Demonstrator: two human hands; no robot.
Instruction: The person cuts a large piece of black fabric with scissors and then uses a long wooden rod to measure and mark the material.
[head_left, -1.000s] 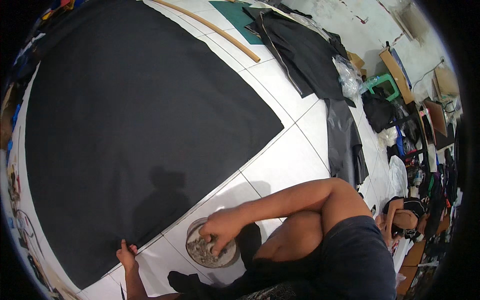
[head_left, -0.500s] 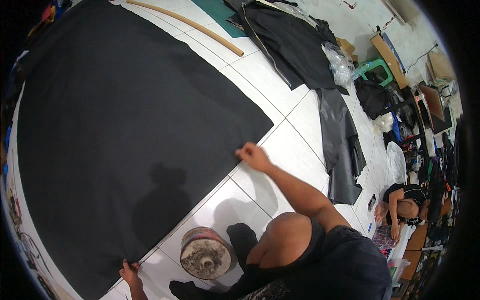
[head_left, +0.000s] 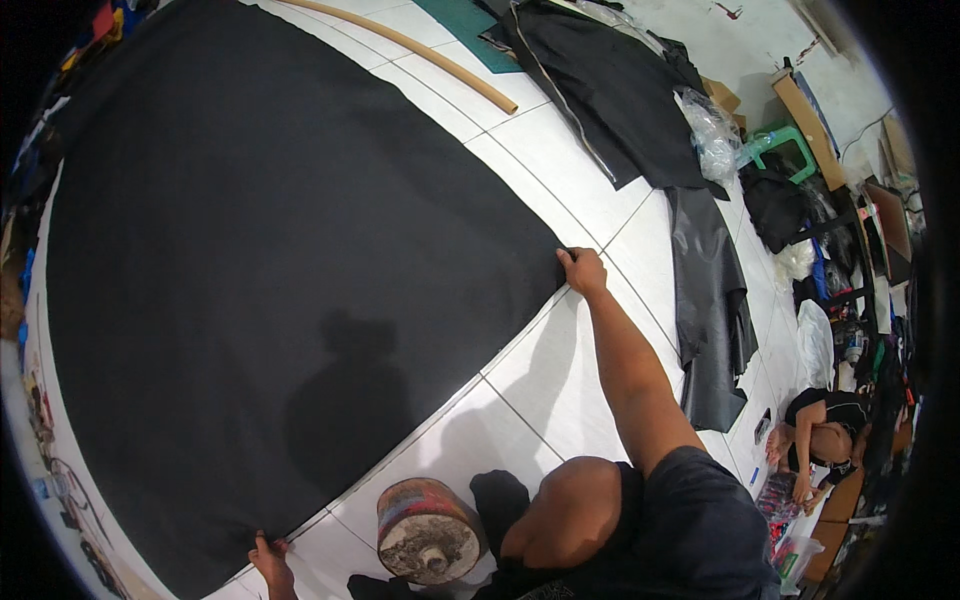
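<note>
A large black fabric sheet point(head_left: 240, 250) lies spread flat over the white tiled floor, with my shadow falling on it. At its right corner, my right hand point(head_left: 584, 270) pinches the edge between thumb and fingers, the arm stretched out. Down at the near edge, close to the bottom corner, my left hand point(head_left: 270, 560) is closed on the same fabric, part of its grip hidden. Between my left hand and my knee stands a worn cylindrical weight point(head_left: 428, 535) with a stained top and a central knob, off the sheet.
Beyond the sheet lies a curved tan tube point(head_left: 420, 50), near a green mat point(head_left: 465, 30). More black material point(head_left: 600, 90) and a shiny dark piece point(head_left: 708, 300) cover floor at right. A green stool point(head_left: 790, 150) stands among clutter. Another person point(head_left: 825, 440) sits far right.
My right hand has moved right and outward along the edge to the sheet's corner and grips it. My left hand stays at the near edge. The view has shifted slightly.
</note>
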